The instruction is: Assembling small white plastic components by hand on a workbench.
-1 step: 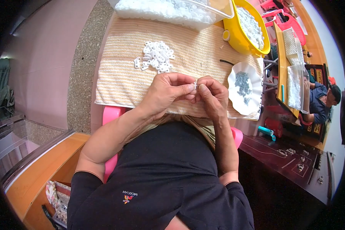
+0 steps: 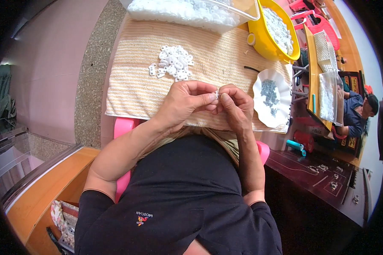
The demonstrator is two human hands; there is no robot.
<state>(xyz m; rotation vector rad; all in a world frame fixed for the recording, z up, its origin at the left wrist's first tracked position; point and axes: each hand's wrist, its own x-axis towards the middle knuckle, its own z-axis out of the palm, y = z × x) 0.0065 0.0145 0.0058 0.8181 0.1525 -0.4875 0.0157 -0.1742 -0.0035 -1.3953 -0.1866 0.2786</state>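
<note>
Above the near edge of a striped towel [image 2: 132, 85], my two hands meet fingertip to fingertip. My left hand [image 2: 184, 101] is closed, pinching a small white plastic piece [image 2: 217, 95]. From the other side, my right hand [image 2: 237, 107] is closed at the same piece, thumb against forefinger. Whether the right fingers also hold something tiny is hidden. Farther off on the towel lies a heap of white plastic pieces [image 2: 174, 61] with holes. Right of my hands, a white scalloped dish [image 2: 261, 114] holds many small dark grey bits.
A clear bin [image 2: 254, 12] of white pieces stands at the far edge, beside a yellow basin [image 2: 255, 32] of similar parts. A short black strip [image 2: 252, 69] lies near the dish. At right, a person [image 2: 356, 111] sits by another table [image 2: 312, 63]. A pink seat [image 2: 125, 124] is beneath me.
</note>
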